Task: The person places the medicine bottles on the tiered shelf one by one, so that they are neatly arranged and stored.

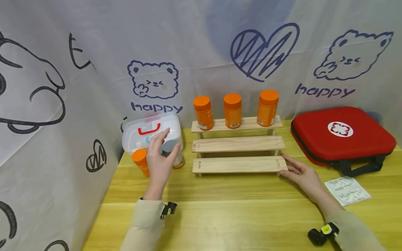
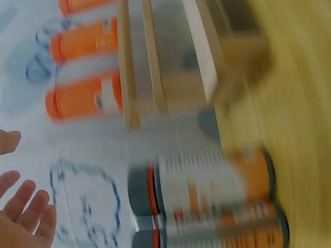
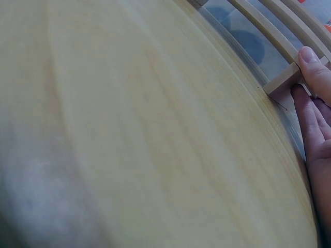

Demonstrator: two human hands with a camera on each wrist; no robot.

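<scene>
My left hand (image 1: 159,158) hovers with thumb and fingers spread, nothing between them. In the head view it overlaps an orange-capped bottle (image 1: 140,161) and partly hides a grey-capped bottle (image 1: 179,162). Two grey-capped bottles with white-and-orange labels, one nearer (image 2: 207,183) and one behind it (image 2: 243,227), stand side by side in the blurred left wrist view. At the right end of a three-step wooden rack (image 1: 238,164), my right hand (image 1: 302,177) pinches the lowest step between thumb and fingers. Three orange bottles (image 1: 232,113) stand spaced along its top step.
A clear plastic box (image 1: 132,134) with a red handle sits behind the left-hand bottles. On the right lies a red first-aid case (image 1: 314,129) with a black strap, a printed paper slip (image 1: 347,191) in front. A patterned white cloth (image 1: 207,69) hangs behind the table.
</scene>
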